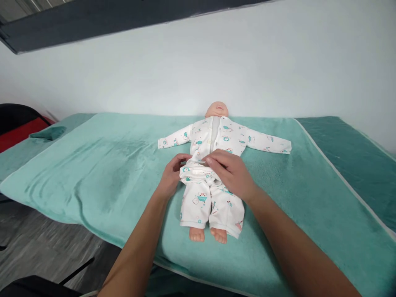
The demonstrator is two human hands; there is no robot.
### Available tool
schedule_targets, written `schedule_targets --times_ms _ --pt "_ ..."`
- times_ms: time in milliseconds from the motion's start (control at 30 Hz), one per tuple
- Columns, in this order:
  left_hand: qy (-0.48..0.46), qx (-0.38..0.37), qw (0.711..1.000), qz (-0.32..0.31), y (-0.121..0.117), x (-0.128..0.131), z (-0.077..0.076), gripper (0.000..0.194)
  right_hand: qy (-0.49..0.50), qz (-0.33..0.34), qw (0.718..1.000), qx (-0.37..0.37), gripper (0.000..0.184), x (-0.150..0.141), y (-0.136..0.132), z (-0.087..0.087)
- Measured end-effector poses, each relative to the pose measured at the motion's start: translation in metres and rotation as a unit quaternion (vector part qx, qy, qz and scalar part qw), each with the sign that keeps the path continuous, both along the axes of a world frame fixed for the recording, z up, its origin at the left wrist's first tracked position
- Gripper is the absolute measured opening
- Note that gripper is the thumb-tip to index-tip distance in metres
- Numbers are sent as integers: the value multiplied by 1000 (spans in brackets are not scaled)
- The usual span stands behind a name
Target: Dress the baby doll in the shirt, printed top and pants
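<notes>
A baby doll (218,109) lies on its back, head toward the wall, feet toward me. It wears a white long-sleeved top (201,134) with small printed pictures, its arms spread wide. Matching pants (195,208) cover its legs, with bare feet showing below the cuffs. The cloth around the waist is bunched in folds. At the doll's waist on the left, my left hand (173,174) is closed with its fingers curled on the pants' edge. My right hand (230,171) lies over the front of the waist, fingertips pinched at the bunched cloth; its exact hold is partly hidden.
A light green cover (102,165) spreads over the bed beneath the doll. Darker green cloth (355,165) lies at the right. A white wall (247,62) stands behind. Black and red items (21,128) are at the far left, above a grey floor (34,247).
</notes>
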State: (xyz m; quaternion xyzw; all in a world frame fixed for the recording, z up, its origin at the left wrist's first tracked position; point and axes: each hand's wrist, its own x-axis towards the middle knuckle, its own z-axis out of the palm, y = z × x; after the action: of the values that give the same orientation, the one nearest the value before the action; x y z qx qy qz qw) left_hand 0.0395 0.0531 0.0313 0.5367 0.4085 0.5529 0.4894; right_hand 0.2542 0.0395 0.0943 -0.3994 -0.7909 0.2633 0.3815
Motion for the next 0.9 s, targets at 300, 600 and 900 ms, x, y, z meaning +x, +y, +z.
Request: schedule_targets --times_ms 300,600,900 --pt "39 -5 998 40 7 7 -2 36 -233 -172 955 60 36 14 8 -8" --pt "163 57 982 -81 19 10 10 59 -314 -198 925 85 9 5 0 -2" --pt "413 150 898 -2 16 30 38 62 -183 -225 957 19 18 8 9 -6"
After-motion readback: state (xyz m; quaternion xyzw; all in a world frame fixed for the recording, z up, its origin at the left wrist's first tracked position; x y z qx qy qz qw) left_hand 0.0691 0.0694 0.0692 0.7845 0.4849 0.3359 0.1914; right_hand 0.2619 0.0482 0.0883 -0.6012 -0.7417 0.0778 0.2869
